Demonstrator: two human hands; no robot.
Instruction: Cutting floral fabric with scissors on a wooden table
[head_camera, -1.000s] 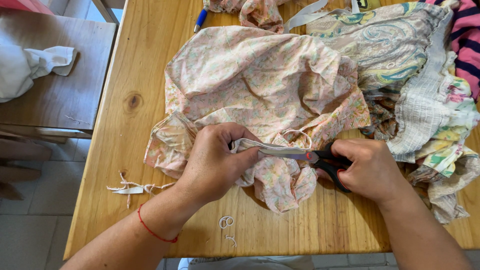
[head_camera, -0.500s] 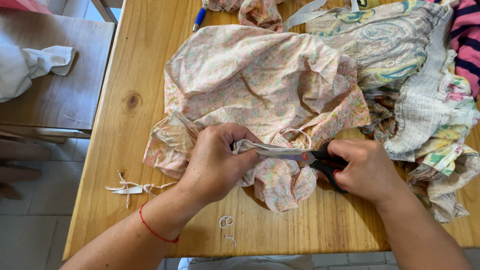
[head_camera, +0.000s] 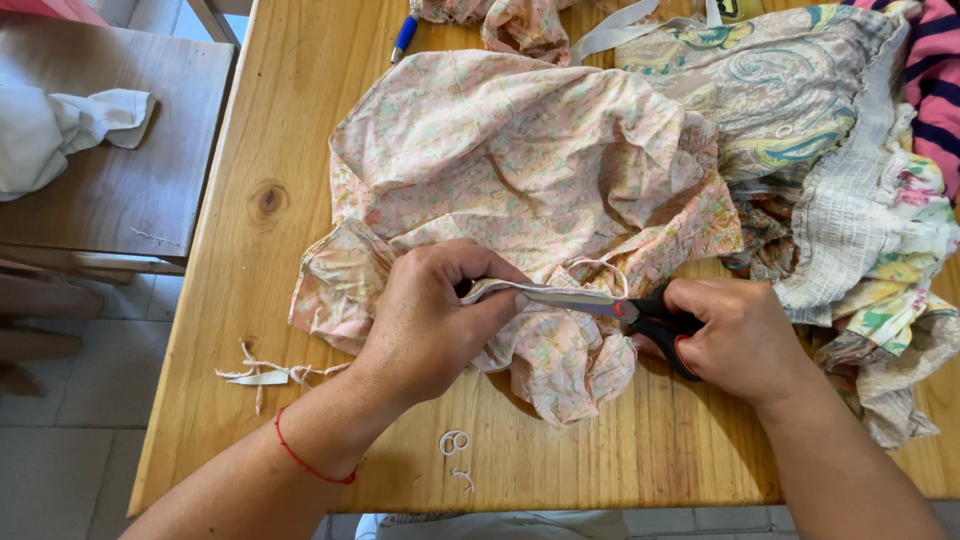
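Pinching pink floral cloth (head_camera: 520, 170) with left hand (head_camera: 430, 320); right hand (head_camera: 735, 335) gripping scissors (head_camera: 620, 308).

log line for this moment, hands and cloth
left hand: grips pink floral cloth edge | right hand: holds scissors on it | wooden table

Wooden tabletop (head_camera: 300, 120), light planks w/ a dark knot near the left edge. On it: pink floral fabric (head_camera: 520, 170) spread across the middle; paisley cloth (head_camera: 780, 90) and a heap of mixed fabrics (head_camera: 880, 250) at right. Blue pen (head_camera: 404, 36) at the far edge. Cut fabric scraps (head_camera: 265, 374) near the left front; small white rings (head_camera: 454, 442) by the front edge.
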